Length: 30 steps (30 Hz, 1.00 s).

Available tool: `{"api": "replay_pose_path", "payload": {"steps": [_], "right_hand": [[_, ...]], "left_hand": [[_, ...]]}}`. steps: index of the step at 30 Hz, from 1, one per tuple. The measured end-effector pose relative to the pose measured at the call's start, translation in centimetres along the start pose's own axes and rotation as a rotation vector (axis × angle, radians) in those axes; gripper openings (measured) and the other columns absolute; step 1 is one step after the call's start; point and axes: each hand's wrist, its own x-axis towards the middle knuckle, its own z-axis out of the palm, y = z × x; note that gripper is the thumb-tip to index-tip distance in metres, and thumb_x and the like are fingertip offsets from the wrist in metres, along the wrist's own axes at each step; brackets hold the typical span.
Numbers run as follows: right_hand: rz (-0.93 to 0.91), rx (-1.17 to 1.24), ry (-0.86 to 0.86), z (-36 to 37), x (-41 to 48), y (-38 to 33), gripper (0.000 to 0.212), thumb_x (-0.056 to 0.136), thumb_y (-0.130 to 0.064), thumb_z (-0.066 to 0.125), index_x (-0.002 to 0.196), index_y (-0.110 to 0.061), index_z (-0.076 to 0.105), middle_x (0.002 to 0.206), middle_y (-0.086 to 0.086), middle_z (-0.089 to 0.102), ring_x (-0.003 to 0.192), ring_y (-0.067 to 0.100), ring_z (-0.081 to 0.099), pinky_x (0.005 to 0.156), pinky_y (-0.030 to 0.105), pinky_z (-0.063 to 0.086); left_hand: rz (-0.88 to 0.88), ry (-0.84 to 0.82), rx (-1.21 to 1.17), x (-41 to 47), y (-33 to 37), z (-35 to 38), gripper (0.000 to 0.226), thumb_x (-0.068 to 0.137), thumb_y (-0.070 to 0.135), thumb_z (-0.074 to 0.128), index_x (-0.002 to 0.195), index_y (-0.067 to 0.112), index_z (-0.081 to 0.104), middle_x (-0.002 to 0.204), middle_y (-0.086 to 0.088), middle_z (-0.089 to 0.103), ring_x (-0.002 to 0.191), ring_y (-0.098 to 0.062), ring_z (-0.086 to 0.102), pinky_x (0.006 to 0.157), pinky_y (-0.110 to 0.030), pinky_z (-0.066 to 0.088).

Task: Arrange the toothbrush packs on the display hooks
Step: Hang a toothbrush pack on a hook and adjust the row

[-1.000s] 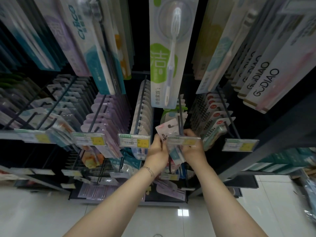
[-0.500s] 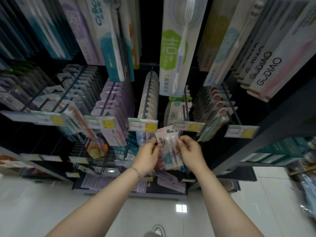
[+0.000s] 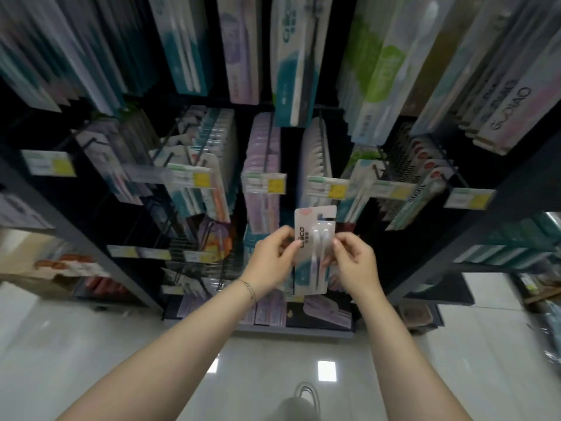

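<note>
"Below the row of price tags (image 3: 326, 188), where was the toothbrush pack (image 3: 314, 238)?"

"Off every hook, held upright in the air in front of the rack. The left grip (image 3: 273, 259) pinched its left edge and the right grip (image 3: 353, 262) pinched its right edge, fingers curled onto the card."

"How far along did the job look?"

"Mostly stocked, I'd judge. The hooks (image 3: 266, 153) already carried full rows: purple packs (image 3: 262, 141), white packs (image 3: 315, 150) and red-spotted packs (image 3: 425, 159) further right. This one pack was not yet hung; its top hole had yet to go over a hook's tip."

"Which hook was it meant for?"

"Couldn't tell. The view was blurred, and nothing showed the pack lined up with one."

"What stood in the way?"

"The price tags sat across the hook ends, just above the pack's top edge, so the card would probably have to pass one. Long packs (image 3: 291, 56) hung down from the tier above and crowded the space. Loose packs (image 3: 324, 311) lay low in the rack, near the floor (image 3: 91, 344)."
</note>
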Motion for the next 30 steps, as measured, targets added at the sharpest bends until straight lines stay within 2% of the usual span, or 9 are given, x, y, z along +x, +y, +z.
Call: {"api": "replay_pose_path", "payload": {"steps": [1, 3, 8, 12, 16, 20, 24, 26, 30], "right_hand": [[-0.021, 0.013, 0.009, 0.9, -0.4, -1.0, 0.019, 0.098, -0.004, 0.048, 0.087, -0.008, 0.063, 0.067, 0.01, 0.061, 0.06, 0.017, 0.059, 0.065, 0.038, 0.053], [-0.066, 0.055, 0.027, 3.0, -1.1, -3.1, 0.023, 0.098, -0.003, 0.048, 0.084, -0.014, 0.062, 0.066, 0.008, 0.06, 0.058, 0.014, 0.058, 0.062, 0.036, 0.054], [-0.186, 0.172, -0.025, 8.0, -1.9, -8.8, 0.027, 0.097, 0.001, 0.048, 0.09, -0.021, 0.062, 0.074, 0.002, 0.064, 0.061, 0.013, 0.06, 0.061, 0.035, 0.056], [-0.256, 0.173, -0.132, 11.5, -1.3, -12.8, 0.023, 0.097, -0.003, 0.051, 0.102, -0.023, 0.06, 0.079, 0.009, 0.065, 0.062, 0.021, 0.062, 0.062, 0.036, 0.055], [-0.337, 0.18, -0.186, 14.2, 0.1, -16.4, 0.026, 0.095, -0.003, 0.054, 0.111, -0.023, 0.056, 0.078, 0.016, 0.064, 0.064, 0.026, 0.062, 0.064, 0.038, 0.055], [-0.436, 0.153, -0.184, 16.6, 2.2, -20.3, 0.023, 0.096, -0.006, 0.053, 0.108, -0.025, 0.055, 0.076, 0.007, 0.064, 0.062, 0.02, 0.061, 0.06, 0.037, 0.054], [-0.514, 0.155, -0.18, 19.0, 5.2, -23.1, 0.019, 0.096, -0.008, 0.054, 0.112, -0.017, 0.056, 0.085, 0.0, 0.066, 0.072, 0.018, 0.064, 0.065, 0.036, 0.055], [-0.537, 0.18, -0.169, 20.3, 6.6, -24.4, 0.018, 0.096, -0.009, 0.055, 0.108, -0.022, 0.058, 0.082, 0.0, 0.067, 0.07, 0.018, 0.064, 0.064, 0.036, 0.054], [-0.579, 0.203, -0.197, 23.1, 9.0, -26.8, 0.021, 0.095, -0.01, 0.056, 0.098, -0.031, 0.057, 0.08, -0.001, 0.066, 0.067, 0.016, 0.062, 0.061, 0.034, 0.051]], "left_hand": [[0.02, 0.019, 0.009, -0.7, 0.3, -1.3, 0.011, 0.097, 0.023, 0.053, 0.087, 0.026, 0.057, 0.084, 0.01, 0.065, 0.074, -0.004, 0.064, 0.067, -0.016, 0.052], [0.063, 0.065, 0.033, -1.8, 0.9, -4.1, 0.018, 0.097, 0.025, 0.053, 0.08, 0.03, 0.052, 0.073, 0.011, 0.06, 0.068, -0.006, 0.062, 0.063, -0.016, 0.049], [0.169, 0.17, 0.056, -3.5, 2.3, -10.9, 0.017, 0.099, 0.029, 0.049, 0.089, 0.016, 0.055, 0.077, -0.007, 0.061, 0.07, -0.023, 0.06, 0.067, -0.039, 0.051], [0.217, 0.288, 0.029, -3.8, 3.8, -16.0, 0.014, 0.099, 0.025, 0.05, 0.093, 0.017, 0.059, 0.083, -0.005, 0.063, 0.069, -0.013, 0.057, 0.066, -0.03, 0.048], [0.249, 0.382, 0.003, -3.1, 5.2, -20.4, 0.01, 0.098, 0.027, 0.052, 0.092, 0.025, 0.06, 0.082, 0.001, 0.063, 0.069, -0.012, 0.058, 0.067, -0.032, 0.051], [0.309, 0.47, -0.026, -1.9, 7.0, -24.2, 0.011, 0.097, 0.026, 0.053, 0.089, 0.028, 0.06, 0.077, 0.006, 0.062, 0.067, -0.012, 0.059, 0.063, -0.03, 0.049], [0.335, 0.565, -0.055, -0.4, 8.2, -27.5, 0.011, 0.096, 0.024, 0.056, 0.087, 0.029, 0.057, 0.087, 0.003, 0.065, 0.079, -0.011, 0.062, 0.069, -0.03, 0.053], [0.331, 0.587, -0.052, 0.4, 8.6, -29.2, 0.007, 0.095, 0.021, 0.057, 0.088, 0.023, 0.059, 0.088, 0.003, 0.065, 0.081, -0.009, 0.062, 0.071, -0.028, 0.052], [0.3, 0.6, -0.05, 1.7, 8.7, -32.6, 0.008, 0.095, 0.019, 0.057, 0.095, 0.013, 0.063, 0.095, -0.004, 0.069, 0.092, -0.021, 0.065, 0.085, -0.041, 0.055]]}}
